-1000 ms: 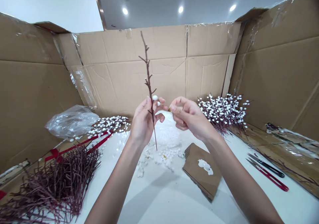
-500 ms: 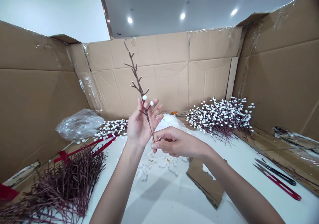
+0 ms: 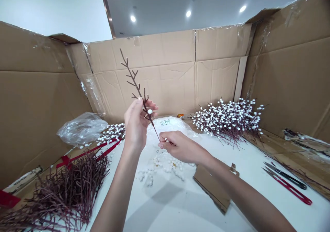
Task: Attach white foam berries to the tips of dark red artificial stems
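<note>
My left hand [image 3: 136,126] is raised over the white table and pinches a thin dark red twig [image 3: 134,83] near its middle. The twig leans up and to the left, and a small white bead [image 3: 150,111] sits on one of its spurs by my fingertips. My right hand [image 3: 177,147] is lower, closed in a pinch on the twig's bottom end. Loose white beads [image 3: 165,165] lie scattered on the table right below both hands.
A heap of bare red twigs [image 3: 62,190] lies at the front left, and beaded twigs [image 3: 228,120] are piled at the back right. A clear plastic bag [image 3: 81,128], a cardboard piece [image 3: 212,189] and snips [image 3: 286,182] also rest on the table [image 3: 167,208]. Cardboard walls [image 3: 167,73] surround it.
My right hand dropped from beside the left hand to the twig's bottom end and gripped it. The twig tilted further left, and my left fingers closed on it.
</note>
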Motion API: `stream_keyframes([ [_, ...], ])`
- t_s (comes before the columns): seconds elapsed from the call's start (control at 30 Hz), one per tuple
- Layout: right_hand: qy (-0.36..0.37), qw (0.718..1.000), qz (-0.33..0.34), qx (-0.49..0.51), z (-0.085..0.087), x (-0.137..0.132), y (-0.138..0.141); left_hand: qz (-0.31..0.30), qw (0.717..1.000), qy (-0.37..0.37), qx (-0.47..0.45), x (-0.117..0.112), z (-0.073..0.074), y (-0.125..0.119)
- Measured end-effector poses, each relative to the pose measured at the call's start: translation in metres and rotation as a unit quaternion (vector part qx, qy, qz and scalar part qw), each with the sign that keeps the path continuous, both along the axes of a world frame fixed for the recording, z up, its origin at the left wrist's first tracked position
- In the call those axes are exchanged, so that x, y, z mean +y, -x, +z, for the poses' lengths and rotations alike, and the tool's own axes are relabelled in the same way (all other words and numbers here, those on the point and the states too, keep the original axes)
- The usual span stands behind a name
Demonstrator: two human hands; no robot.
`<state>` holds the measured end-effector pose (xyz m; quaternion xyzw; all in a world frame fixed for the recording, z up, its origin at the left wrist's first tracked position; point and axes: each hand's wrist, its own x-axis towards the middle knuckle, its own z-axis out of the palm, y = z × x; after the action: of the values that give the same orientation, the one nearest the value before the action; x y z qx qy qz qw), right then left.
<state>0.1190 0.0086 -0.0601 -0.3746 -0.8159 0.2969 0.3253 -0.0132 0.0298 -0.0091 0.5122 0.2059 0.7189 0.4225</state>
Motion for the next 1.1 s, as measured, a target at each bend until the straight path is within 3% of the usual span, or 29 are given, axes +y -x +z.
stream_keyframes([
  [0.17, 0.006, 1.000, 0.001, -0.021, -0.003, -0.003, 0.007, 0.091, 0.995, -0.032, -0.011, 0.002, -0.005, -0.004],
  [0.4, 0.017, 0.999, 0.002, -0.028, -0.004, -0.010, 0.011, 0.114, 0.991, -0.070, -0.002, 0.002, -0.008, -0.009],
  [0.6, 0.116, 0.990, 0.048, 0.061, 0.003, -0.005, -0.004, 0.152, 0.982, -0.109, 0.023, 0.003, -0.009, -0.006],
  [0.7, 0.178, 0.957, 0.105, 0.201, 0.010, 0.003, -0.015, 0.183, 0.973, -0.123, 0.073, 0.003, -0.011, -0.007],
  [0.77, 0.178, 0.928, 0.124, 0.304, 0.014, 0.011, -0.020, 0.189, 0.969, -0.113, 0.108, 0.001, -0.013, -0.010],
  [0.93, 0.171, 0.871, 0.083, 0.453, 0.018, 0.022, -0.026, 0.150, 0.974, -0.072, 0.156, -0.006, -0.016, -0.023],
  [1.1, 0.131, 0.818, 0.050, 0.557, 0.022, 0.019, -0.023, 0.095, 0.984, -0.052, 0.143, -0.011, -0.021, -0.034],
])
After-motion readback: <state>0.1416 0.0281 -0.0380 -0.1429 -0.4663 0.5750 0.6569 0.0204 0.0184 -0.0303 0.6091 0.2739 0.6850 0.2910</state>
